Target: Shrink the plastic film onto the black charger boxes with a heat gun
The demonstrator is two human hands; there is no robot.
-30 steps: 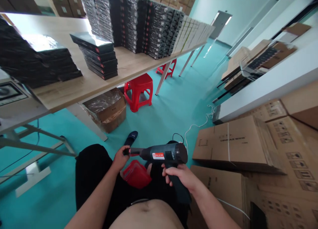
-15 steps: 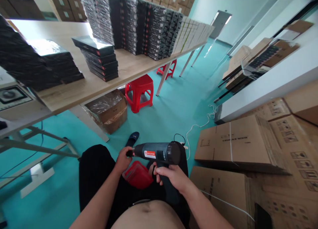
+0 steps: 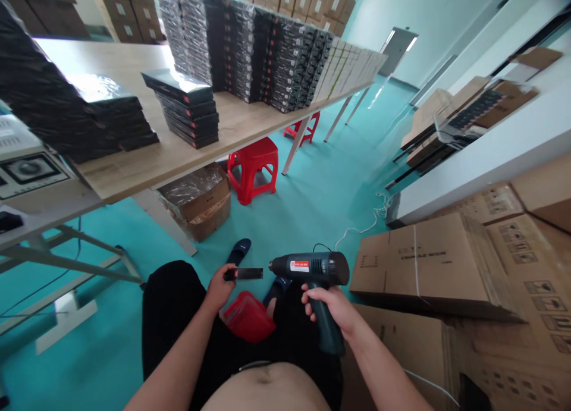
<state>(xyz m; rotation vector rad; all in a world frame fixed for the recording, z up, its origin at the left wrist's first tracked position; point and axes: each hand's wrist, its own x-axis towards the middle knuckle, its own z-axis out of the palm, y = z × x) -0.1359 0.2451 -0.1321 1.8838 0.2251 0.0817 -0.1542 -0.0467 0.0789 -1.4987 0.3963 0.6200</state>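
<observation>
My left hand (image 3: pixel 219 288) is closed round the black end of a slim, dark, flat bar (image 3: pixel 250 273) with a small red patch near my fingers. The bar points right; its exact kind is unclear. My right hand (image 3: pixel 328 307) grips the handle of a dark blue-green heat gun (image 3: pixel 319 267) with a red and white label. Its nozzle faces left, a short gap from the bar's tip. Both hands are above my lap. Below and between them is a red plastic stool (image 3: pixel 248 317), partly hidden by my legs.
To the left, a wooden table (image 3: pixel 187 155) bears stacks of black wrapped boxes (image 3: pixel 191 110). Red stools (image 3: pixel 253 167) and an open carton (image 3: pixel 200 203) stand under its edge. Flattened cartons (image 3: pixel 419 256) lie close on my right. A white cable (image 3: pixel 357 229) runs over the floor.
The heat gun in my right hand has moved right and slightly up, away from my left hand. The flat bar in my left hand now shows clear of the nozzle.
</observation>
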